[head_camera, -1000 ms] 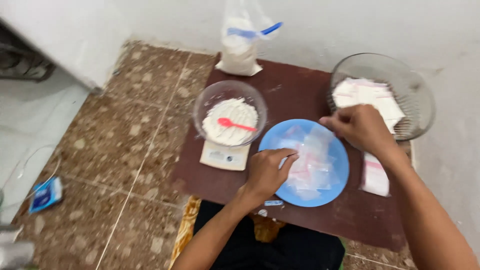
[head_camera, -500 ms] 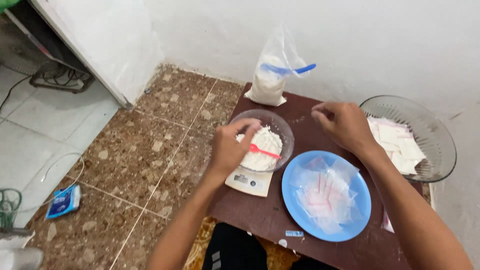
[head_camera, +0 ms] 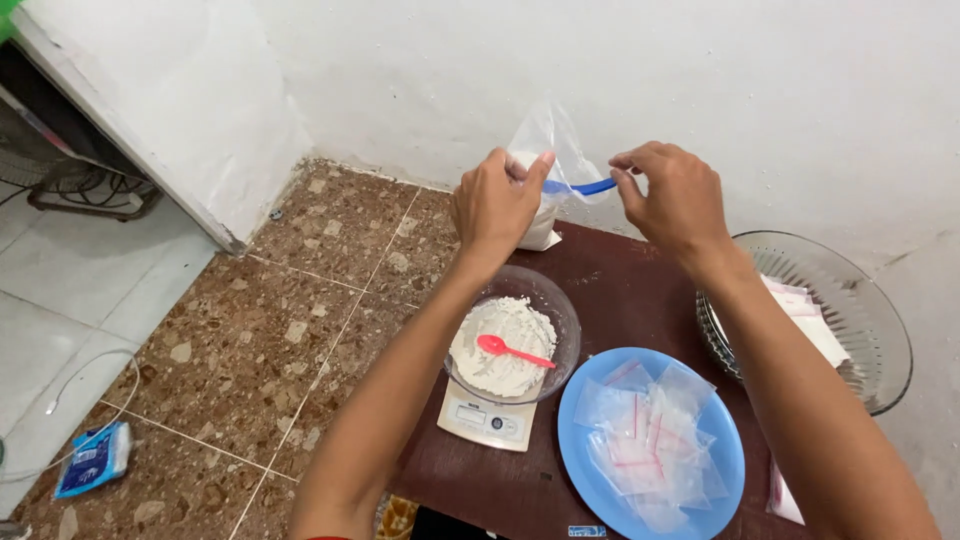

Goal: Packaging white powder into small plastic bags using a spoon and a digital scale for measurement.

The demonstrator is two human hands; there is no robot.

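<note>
The left hand (head_camera: 495,205) pinches the powder bag's (head_camera: 545,170) rim; the right hand (head_camera: 668,195) grips the blue spoon (head_camera: 580,187). Best to hold the mouth wide and lift the spoon level.

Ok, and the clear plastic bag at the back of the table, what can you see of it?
The clear plastic bag stands upright at the far edge of the dark brown table, close to the white wall. Its lower part holds white powder; the top is thin, crumpled film. A blue scoop handle pokes out of its mouth. The left hand pinches the bag's top, partly hiding it, and the right hand grips the handle's end.
</note>
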